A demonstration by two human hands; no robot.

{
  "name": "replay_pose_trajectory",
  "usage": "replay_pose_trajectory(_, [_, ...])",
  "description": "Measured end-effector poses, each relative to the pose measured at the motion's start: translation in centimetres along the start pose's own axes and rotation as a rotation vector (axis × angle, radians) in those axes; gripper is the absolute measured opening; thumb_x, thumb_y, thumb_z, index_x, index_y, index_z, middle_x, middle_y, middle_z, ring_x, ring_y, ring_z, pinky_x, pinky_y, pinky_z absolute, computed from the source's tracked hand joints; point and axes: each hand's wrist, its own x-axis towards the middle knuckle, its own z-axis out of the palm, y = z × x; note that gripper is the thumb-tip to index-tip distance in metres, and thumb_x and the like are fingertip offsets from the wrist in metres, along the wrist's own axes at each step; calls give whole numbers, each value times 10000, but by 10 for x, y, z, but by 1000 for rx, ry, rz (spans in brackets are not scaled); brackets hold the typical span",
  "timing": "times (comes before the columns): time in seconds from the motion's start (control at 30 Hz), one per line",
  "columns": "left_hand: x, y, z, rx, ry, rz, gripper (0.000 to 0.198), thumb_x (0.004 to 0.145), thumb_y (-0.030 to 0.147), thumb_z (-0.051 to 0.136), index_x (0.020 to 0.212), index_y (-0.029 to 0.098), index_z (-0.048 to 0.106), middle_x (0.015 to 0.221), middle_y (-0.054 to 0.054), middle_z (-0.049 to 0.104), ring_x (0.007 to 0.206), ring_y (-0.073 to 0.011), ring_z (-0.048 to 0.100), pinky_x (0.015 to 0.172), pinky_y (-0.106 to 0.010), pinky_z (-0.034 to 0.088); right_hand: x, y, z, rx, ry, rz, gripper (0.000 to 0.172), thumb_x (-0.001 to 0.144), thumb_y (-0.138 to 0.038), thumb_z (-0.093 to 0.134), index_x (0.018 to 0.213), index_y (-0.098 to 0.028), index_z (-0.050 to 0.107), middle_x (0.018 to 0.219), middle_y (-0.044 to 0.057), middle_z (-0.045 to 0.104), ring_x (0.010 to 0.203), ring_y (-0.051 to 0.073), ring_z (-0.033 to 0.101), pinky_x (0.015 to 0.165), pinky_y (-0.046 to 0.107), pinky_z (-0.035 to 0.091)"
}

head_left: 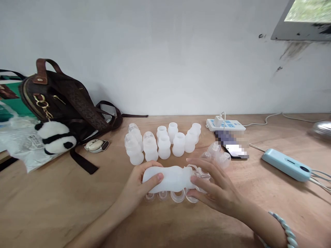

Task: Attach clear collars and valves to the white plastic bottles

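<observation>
My left hand grips the base end of a white silicone bottle held sideways just above the wooden table. My right hand is closed round the bottle's neck end, where a clear cap piece sits. Under the bottle several clear rings and caps lie in a row. Behind it stand several upright white bottles, some with clear caps on. More clear caps lie to the right of the hands.
A brown backpack with a panda plush sits at the back left beside plastic bags. A white power strip, a phone and a light blue device lie to the right.
</observation>
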Motion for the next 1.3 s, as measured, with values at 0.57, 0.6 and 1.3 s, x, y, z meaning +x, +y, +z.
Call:
replay_pose_trajectory(0.57, [-14,-15,5,559,113,834,419,840,367,756,1211,246,603,1061,-72,728,911,-222,702,815,-300,552,4,-6,2,615,-80,639,349,891,-546,590,860,-199,580,695,7,562,575,140,512,442,223,385])
replay_pose_trajectory(0.6, [-15,-17,4,626,135,873,437,851,368,745,1242,249,591,1070,-78,728,911,-221,705,828,-302,554,4,-6,2,694,-94,683,361,875,-557,612,850,-197,580,696,5,556,577,137,508,439,216,382])
replay_pose_trajectory(1.3, [-11,-8,1,502,330,731,324,867,311,712,1154,254,572,1002,-12,697,847,-164,675,677,-209,536,-5,45,-4,-771,-221,297,185,929,-59,508,970,-147,665,1532,142,460,1450,431,304,1146,694,148])
